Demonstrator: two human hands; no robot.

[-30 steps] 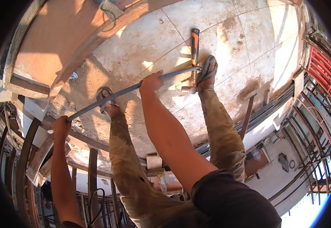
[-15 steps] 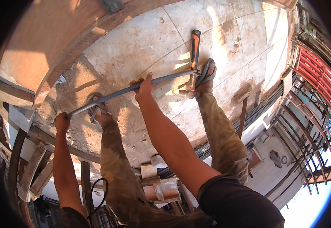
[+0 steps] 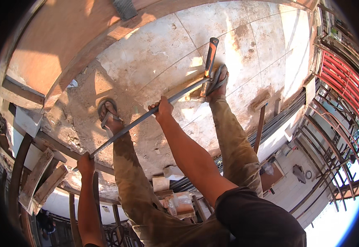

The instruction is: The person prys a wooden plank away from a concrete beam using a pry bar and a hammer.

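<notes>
A long grey metal bar point(image 3: 132, 125) slants across the space in front of me, from lower left to upper right. My left hand point(image 3: 86, 165) is closed round its near end, and my right hand point(image 3: 163, 110) grips it about midway. The far tip meets a tool with an orange and black handle point(image 3: 211, 55) beside my right foot; the tool's lower end is partly hidden, so I cannot make out its kind. A thin wooden strip point(image 3: 194, 97) lies by that foot in a grey sandal point(image 3: 217, 80). My left foot wears another sandal point(image 3: 106, 108).
Pale, dirty floor tiles point(image 3: 159, 49) spread ahead, with loose soil point(image 3: 84, 117) round my left foot. A wooden panel point(image 3: 39, 53) borders the upper left. Long metal rods point(image 3: 288, 109) lie at the right, near a red metal grille point(image 3: 344, 76). Wooden boards point(image 3: 35, 181) stand at lower left.
My left hand and the bar's near end have moved toward me and rightward. My right hand has also come slightly nearer. The orange and black handle leans a little more to the right.
</notes>
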